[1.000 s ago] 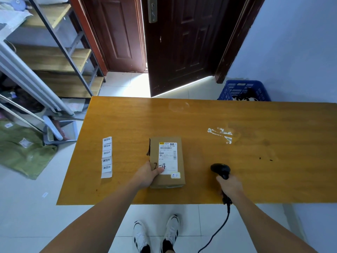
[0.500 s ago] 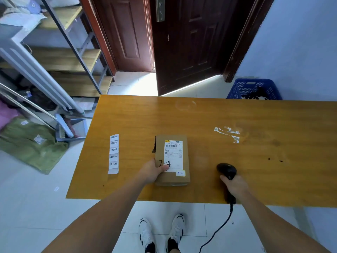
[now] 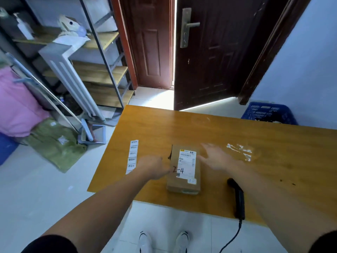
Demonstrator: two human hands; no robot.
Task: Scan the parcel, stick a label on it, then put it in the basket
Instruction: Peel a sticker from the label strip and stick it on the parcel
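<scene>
The brown cardboard parcel [image 3: 176, 183], with a white shipping label and "2-4" written on it, lies near the front of the wooden table [image 3: 282, 167]. My left hand [image 3: 153, 167] is curled against the parcel's left edge, thumb on its top. Fingers spread, my right hand [image 3: 215, 157] hovers over the parcel's right side and holds nothing. The black scanner [image 3: 237, 196] lies at the table's front edge, with its cable hanging down. A strip of white stickers [image 3: 132, 156] lies left of the parcel. The blue basket [image 3: 268, 112] stands on the floor behind the table's far right.
A dark door [image 3: 209, 52] stands ajar beyond the table. A metal shelf rack [image 3: 102, 70], a dustpan [image 3: 91, 132], a green bag [image 3: 52, 141] and a pink bag [image 3: 16, 106] crowd the floor at the left. White residue [image 3: 238, 150] marks the tabletop.
My right hand has let go of the scanner, which now lies on the table, and has moved up over the parcel's right side. The view has tilted up and left.
</scene>
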